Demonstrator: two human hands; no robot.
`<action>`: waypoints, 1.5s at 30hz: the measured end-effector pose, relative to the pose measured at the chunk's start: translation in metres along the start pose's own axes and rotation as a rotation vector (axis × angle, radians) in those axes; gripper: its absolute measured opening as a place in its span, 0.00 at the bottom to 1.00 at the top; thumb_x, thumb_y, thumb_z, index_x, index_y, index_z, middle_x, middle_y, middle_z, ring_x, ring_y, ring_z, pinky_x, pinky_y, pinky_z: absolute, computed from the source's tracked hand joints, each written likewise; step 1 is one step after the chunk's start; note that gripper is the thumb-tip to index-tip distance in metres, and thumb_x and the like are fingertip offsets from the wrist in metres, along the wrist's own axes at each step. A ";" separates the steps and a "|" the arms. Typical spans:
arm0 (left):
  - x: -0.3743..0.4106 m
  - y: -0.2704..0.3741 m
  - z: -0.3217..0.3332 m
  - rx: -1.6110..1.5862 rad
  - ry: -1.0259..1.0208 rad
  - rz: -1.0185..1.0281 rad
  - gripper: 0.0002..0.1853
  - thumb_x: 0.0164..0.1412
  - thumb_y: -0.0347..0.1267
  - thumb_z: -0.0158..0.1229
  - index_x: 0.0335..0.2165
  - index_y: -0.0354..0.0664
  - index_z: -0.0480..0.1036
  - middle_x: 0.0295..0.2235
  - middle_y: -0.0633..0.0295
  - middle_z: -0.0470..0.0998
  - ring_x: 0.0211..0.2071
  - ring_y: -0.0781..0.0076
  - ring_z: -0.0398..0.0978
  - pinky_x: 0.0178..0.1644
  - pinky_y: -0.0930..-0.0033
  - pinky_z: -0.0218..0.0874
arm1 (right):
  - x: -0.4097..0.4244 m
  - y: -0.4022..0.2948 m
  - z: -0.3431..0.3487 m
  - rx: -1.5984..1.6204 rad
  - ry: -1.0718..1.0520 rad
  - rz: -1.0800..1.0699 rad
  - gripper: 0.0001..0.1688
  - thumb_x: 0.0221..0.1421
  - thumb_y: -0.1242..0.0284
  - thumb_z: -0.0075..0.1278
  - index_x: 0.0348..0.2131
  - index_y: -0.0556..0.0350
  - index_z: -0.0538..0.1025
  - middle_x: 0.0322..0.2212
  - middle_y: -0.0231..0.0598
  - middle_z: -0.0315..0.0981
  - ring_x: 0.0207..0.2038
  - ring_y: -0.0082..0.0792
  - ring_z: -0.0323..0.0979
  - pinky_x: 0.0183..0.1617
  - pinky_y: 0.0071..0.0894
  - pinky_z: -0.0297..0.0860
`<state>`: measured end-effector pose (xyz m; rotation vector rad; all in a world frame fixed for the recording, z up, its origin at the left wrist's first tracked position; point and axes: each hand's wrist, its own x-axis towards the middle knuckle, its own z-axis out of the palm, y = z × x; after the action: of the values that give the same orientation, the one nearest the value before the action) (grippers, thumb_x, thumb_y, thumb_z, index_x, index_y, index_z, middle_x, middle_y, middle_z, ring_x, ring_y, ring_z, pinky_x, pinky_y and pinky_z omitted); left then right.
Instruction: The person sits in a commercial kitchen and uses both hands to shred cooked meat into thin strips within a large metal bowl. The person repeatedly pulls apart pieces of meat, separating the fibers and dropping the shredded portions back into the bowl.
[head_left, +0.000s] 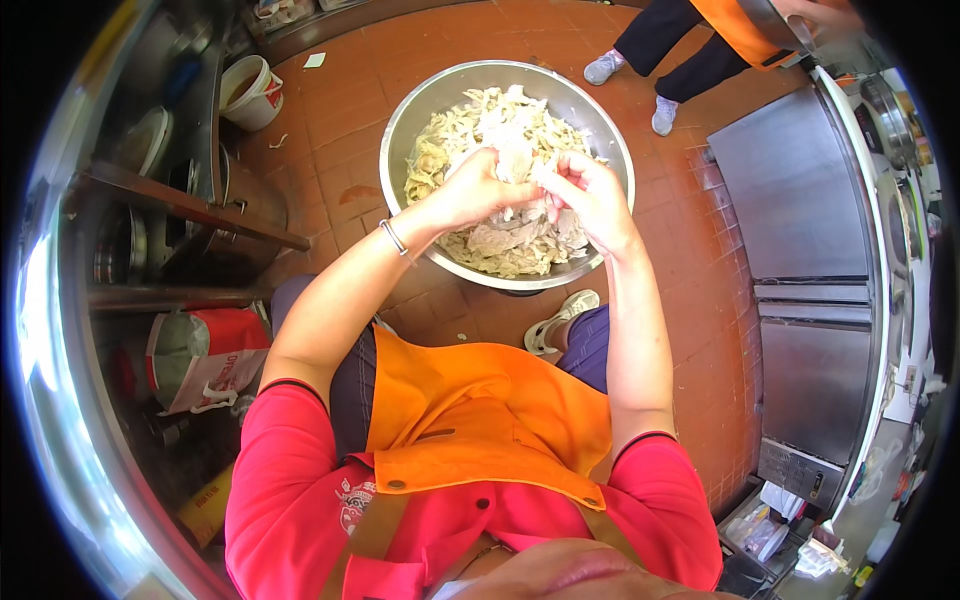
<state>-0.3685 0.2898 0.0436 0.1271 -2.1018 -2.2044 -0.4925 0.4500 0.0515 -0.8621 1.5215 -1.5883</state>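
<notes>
A large stainless steel bowl (620, 172) stands before me, low over the tiled floor. Pale shredded meat (480, 120), which looks like cooked chicken, fills much of it, with bigger pieces (502, 238) on the side nearer to me. Over the middle of the bowl, my left hand (480, 191) grips a pale piece of meat (514, 163) between thumb and fingers. My right hand (589, 196) pinches the same piece from the other side, its fingers curled. Glare washes out the piece's edges.
A white bucket (251, 94) stands on the floor at the upper left, beside metal shelving (202, 206) holding a bag (210, 360). Another person (667, 45) in an orange apron stands at the upper right, holding a metal pan. Steel cabinet doors (799, 187) line the right.
</notes>
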 end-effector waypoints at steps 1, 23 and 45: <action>0.000 -0.002 0.000 -0.103 0.013 0.009 0.19 0.56 0.31 0.64 0.46 0.35 0.73 0.41 0.60 0.78 0.42 0.76 0.73 0.50 0.69 0.65 | 0.000 -0.002 0.001 0.072 -0.002 0.025 0.06 0.59 0.76 0.54 0.30 0.61 0.73 0.24 0.32 0.72 0.22 0.19 0.69 0.26 0.21 0.69; -0.002 0.001 -0.015 0.629 0.306 0.223 0.17 0.57 0.35 0.66 0.40 0.33 0.76 0.30 0.60 0.80 0.32 0.72 0.76 0.40 0.68 0.68 | 0.005 0.005 0.013 -0.268 0.214 -0.097 0.06 0.58 0.76 0.55 0.35 0.61 0.77 0.25 0.32 0.75 0.23 0.19 0.70 0.26 0.20 0.68; 0.003 -0.014 -0.027 -0.002 0.182 0.045 0.10 0.58 0.31 0.60 0.36 0.35 0.73 0.25 0.66 0.75 0.26 0.80 0.71 0.32 0.73 0.65 | 0.010 0.006 0.022 -0.199 0.260 -0.165 0.10 0.59 0.80 0.51 0.42 0.61 0.73 0.34 0.36 0.72 0.31 0.23 0.72 0.33 0.23 0.76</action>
<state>-0.3678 0.2631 0.0279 0.2663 -1.9860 -2.0831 -0.4775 0.4307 0.0470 -0.9392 1.8576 -1.7424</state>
